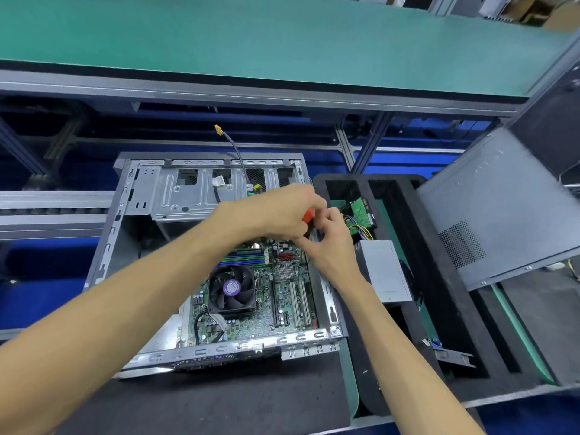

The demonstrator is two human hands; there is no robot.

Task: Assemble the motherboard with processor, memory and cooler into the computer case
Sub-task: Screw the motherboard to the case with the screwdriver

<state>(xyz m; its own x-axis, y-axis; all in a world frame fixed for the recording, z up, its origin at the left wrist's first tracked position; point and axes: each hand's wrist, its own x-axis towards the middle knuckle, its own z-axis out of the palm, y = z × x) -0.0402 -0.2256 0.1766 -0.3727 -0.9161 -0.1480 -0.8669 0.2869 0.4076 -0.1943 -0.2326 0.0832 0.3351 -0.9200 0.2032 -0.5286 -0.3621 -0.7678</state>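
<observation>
Both hands (309, 221) raised over motherboard (266, 296), fingers pinching red connector (308, 215).

Open computer case (131, 215) lies flat on tabletop (219, 400), motherboard (276, 296) with cooler (232, 290) inside. Both hands meet over board's 1 o'clock corner: left hand (282, 211) pinches red connector (308, 216), right hand (329, 240) curled just beside it.

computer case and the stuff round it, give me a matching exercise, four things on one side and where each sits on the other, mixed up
Things:
1. cooler fan
2. power supply
3. side panel
4. yellow plug

Places:
A. in the black foam tray right of the case
B. on a cable sticking up above the case
C. on the motherboard inside the case
D. leaning at the far right

Pairs: 1-C, 2-A, 3-D, 4-B
</observation>
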